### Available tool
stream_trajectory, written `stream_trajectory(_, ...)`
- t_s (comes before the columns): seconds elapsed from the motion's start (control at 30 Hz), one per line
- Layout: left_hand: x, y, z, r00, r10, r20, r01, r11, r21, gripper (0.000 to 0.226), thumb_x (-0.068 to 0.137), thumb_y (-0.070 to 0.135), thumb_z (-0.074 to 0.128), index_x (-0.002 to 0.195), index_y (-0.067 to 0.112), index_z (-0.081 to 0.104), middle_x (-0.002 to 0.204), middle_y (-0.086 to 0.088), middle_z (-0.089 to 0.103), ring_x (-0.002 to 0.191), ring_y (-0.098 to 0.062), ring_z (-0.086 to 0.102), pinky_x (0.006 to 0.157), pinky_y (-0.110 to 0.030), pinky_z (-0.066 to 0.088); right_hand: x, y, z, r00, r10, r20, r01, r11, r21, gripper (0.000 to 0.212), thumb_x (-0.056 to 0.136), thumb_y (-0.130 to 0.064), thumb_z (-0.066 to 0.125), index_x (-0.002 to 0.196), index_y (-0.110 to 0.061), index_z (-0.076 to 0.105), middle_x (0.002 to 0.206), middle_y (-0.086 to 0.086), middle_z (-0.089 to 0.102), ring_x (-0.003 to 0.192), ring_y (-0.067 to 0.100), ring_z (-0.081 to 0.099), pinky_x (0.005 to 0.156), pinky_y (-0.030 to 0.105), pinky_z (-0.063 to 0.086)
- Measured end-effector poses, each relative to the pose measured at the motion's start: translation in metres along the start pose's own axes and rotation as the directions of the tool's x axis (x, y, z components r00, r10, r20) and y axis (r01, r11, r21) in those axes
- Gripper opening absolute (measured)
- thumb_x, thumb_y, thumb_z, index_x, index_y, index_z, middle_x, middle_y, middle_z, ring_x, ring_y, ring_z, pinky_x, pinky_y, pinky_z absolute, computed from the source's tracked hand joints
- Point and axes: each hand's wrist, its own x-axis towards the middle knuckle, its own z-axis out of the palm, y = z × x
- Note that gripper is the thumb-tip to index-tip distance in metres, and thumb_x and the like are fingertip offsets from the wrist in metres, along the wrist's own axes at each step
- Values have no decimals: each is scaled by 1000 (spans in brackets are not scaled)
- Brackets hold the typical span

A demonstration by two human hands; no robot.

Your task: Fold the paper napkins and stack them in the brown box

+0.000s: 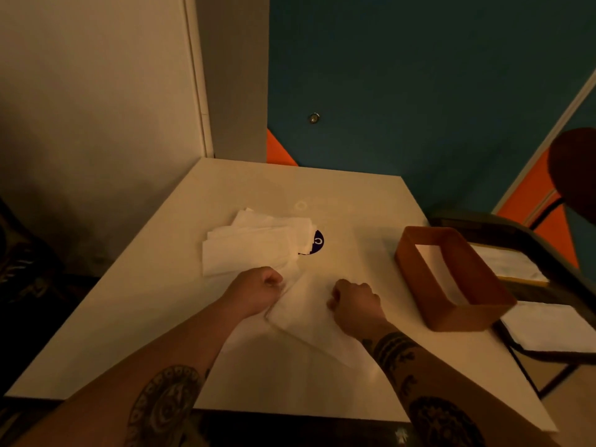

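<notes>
One white paper napkin (306,309) lies slanted on the white table (180,321) right in front of me. My left hand (258,290) pinches its upper left edge with closed fingers. My right hand (353,306) is closed on its right side. A loose pile of unfolded white napkins (254,245) sits just beyond my left hand. The brown box (451,317) stands to the right of my right hand, with white paper lying flat inside it.
A dark round sticker (317,241) shows on the table beside the pile. A chair with white sheets (548,327) stands off the table's right edge. A cream wall is at left, a blue wall behind.
</notes>
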Motion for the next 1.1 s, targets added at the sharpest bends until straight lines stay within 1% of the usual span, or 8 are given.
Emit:
stream_trajectory(0.2,8,5,-6,1000,-3,6,4,999,-43,24,96,23,55,112,30,70,121,3,70,106,-18,65,91,-31,52,-7,0,-18,990,91,-104,-48,934,355,11,102,-29,54,111,-23,54,103,-1,57,91,16,54,80,31,43)
stream_trajectory(0.37,8,19,-6,995,-26,-92,11,986,-165,37,100,24,48,135,24,60,137,1,62,121,-23,59,99,-36,50,-9,-1,-35,956,235,-174,-66,752,656,21,102,-32,54,123,-26,56,108,-3,62,87,11,57,67,27,46)
stream_trajectory(0.53,14,24,3,996,-41,-79,21,972,-234,38,99,20,49,135,23,59,137,-1,61,122,-22,57,98,-33,47,-3,10,-30,957,282,-73,-164,728,666,23,105,-24,46,117,-11,61,103,3,60,85,15,55,86,32,50)
stream_trajectory(0.6,19,30,4,998,-51,-47,34,953,-301,36,98,22,52,133,24,60,132,1,62,116,-21,59,91,-32,49,3,11,-32,955,293,-38,-180,680,711,31,104,-28,45,127,-12,60,118,8,64,96,20,61,92,39,54)
stream_trajectory(0.7,25,42,8,995,-99,16,95,869,-486,37,93,35,60,129,25,60,121,-1,67,108,-23,64,96,-44,55,10,10,-38,964,266,23,-180,585,791,44,102,-35,49,142,-17,50,131,8,59,117,28,58,104,49,48)
stream_trajectory(0.87,33,81,13,952,-112,285,301,519,-800,35,98,50,57,109,20,69,105,-8,75,98,-28,68,96,-44,52,24,14,-47,987,160,-1,-65,404,913,17,104,-31,49,108,-23,64,111,12,67,105,32,63,99,52,51)
stream_trajectory(0.97,43,95,21,957,-66,281,277,493,-825,44,94,53,62,116,16,72,108,-11,77,102,-31,71,96,-46,53,32,12,-49,991,132,10,-66,428,901,22,105,-31,49,120,-20,60,107,3,66,99,22,63,88,40,55)
stream_trajectory(1.1,55,105,33,990,-132,47,121,638,-760,72,60,50,81,123,20,63,117,-7,74,106,-27,71,98,-52,55,42,10,-45,999,39,-23,-2,555,832,50,97,-43,59,140,-25,44,126,-2,62,106,19,63,86,37,58)
